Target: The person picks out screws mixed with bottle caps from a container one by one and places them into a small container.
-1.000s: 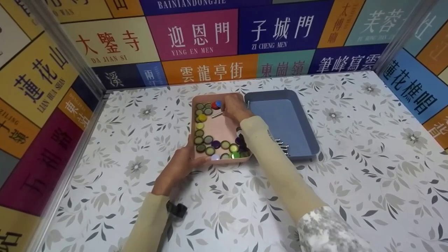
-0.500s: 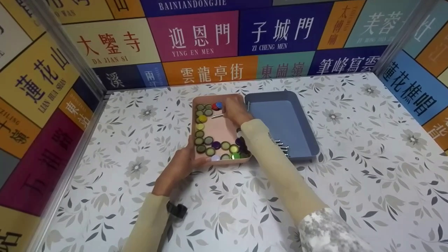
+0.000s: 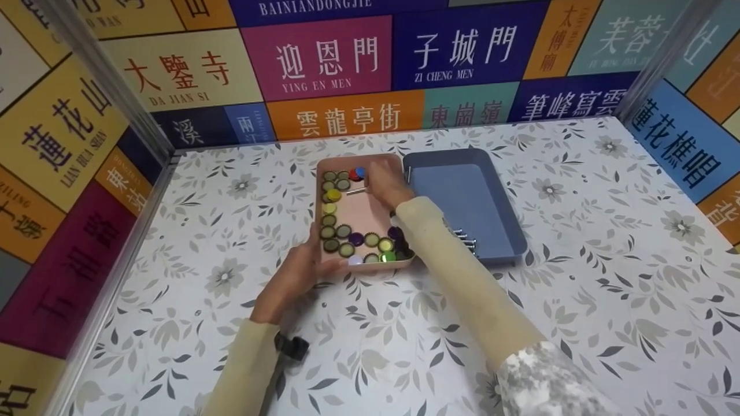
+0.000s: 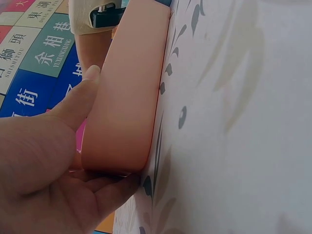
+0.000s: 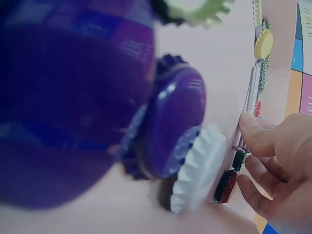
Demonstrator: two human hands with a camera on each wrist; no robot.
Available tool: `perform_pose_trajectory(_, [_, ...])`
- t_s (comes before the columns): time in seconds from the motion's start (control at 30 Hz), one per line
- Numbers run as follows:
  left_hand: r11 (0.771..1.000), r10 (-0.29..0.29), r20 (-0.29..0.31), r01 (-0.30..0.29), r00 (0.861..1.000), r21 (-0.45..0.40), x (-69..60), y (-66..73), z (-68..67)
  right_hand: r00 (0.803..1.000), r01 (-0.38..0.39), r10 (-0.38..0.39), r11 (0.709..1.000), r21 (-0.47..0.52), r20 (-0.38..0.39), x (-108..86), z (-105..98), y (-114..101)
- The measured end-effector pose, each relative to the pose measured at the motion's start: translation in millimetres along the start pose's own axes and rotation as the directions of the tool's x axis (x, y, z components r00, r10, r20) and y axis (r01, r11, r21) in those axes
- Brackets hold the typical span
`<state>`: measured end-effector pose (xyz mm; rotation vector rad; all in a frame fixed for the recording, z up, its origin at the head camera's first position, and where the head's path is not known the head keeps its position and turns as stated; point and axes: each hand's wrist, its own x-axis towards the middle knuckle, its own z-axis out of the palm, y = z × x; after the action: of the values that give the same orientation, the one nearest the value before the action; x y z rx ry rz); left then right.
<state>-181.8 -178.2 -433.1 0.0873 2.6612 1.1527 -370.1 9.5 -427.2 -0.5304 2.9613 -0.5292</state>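
My left hand (image 3: 293, 270) grips the near left corner of a pink tray (image 3: 361, 212). In the left wrist view its thumb (image 4: 84, 100) lies at the rim and its fingers bend round the corner. Inside the tray, near the far right, my right hand (image 3: 387, 184) pinches a silver screw (image 3: 357, 191), which points left. The right wrist view shows the screw's threaded shank (image 5: 252, 90) under the thumb. Bottle caps lie along the tray's sides, among them a yellow cap (image 3: 334, 195), a blue cap (image 3: 360, 172) and a green cap (image 3: 387, 256).
A blue-grey tray (image 3: 471, 196) stands against the pink one's right side. Several screws (image 3: 467, 242) lie at its near left, partly behind my right forearm, and another screw (image 3: 409, 174) lies by its far left wall. Printed panels (image 3: 347, 118) stand behind the floral tabletop (image 3: 589, 231).
The screw in my right hand swings slightly, its free end shifting a little to the left. My left hand keeps its place on the pink tray.
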Motion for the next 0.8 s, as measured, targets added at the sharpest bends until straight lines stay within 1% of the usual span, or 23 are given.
perform_pose_trajectory(0.2, [0.999,-0.029,0.020,0.030,0.999,-0.033,2.3,2.9,0.2,1.000,0.027,-0.027,1.000,0.009,0.014,-0.5,-8,-2])
perform_pose_trajectory(0.3, [0.999,-0.039,0.029,0.040,0.999,-0.033,2.8,3.4,-0.3,0.999,0.033,-0.033,0.999,0.021,0.022,-1.6,-13,-3])
perform_pose_trajectory(0.4, [0.999,-0.024,0.027,0.024,0.999,-0.022,2.5,2.5,-0.7,0.999,0.048,-0.047,0.998,-0.042,0.013,-3.1,-19,-4])
perform_pose_trajectory(0.53, [1.000,-0.005,0.024,0.005,1.000,-0.015,1.3,1.4,-1.3,0.999,0.040,-0.039,0.994,-0.105,0.012,-5.9,-29,-5])
perform_pose_trajectory(0.67, [1.000,-0.022,0.025,0.022,0.999,-0.015,1.0,1.1,-1.6,0.999,0.012,-0.010,0.999,-0.053,0.044,-9.2,-38,-6])
perform_pose_trajectory(0.73, [0.999,-0.030,0.030,0.030,0.999,-0.015,1.3,0.8,-1.4,0.999,0.008,-0.006,0.999,-0.033,0.044,-11.5,-43,-6])
perform_pose_trajectory(0.8, [1.000,-0.025,0.030,0.025,0.999,-0.003,1.6,-0.1,-0.9,0.999,0.008,-0.008,1.000,-0.013,0.044,-14.8,-47,-5])
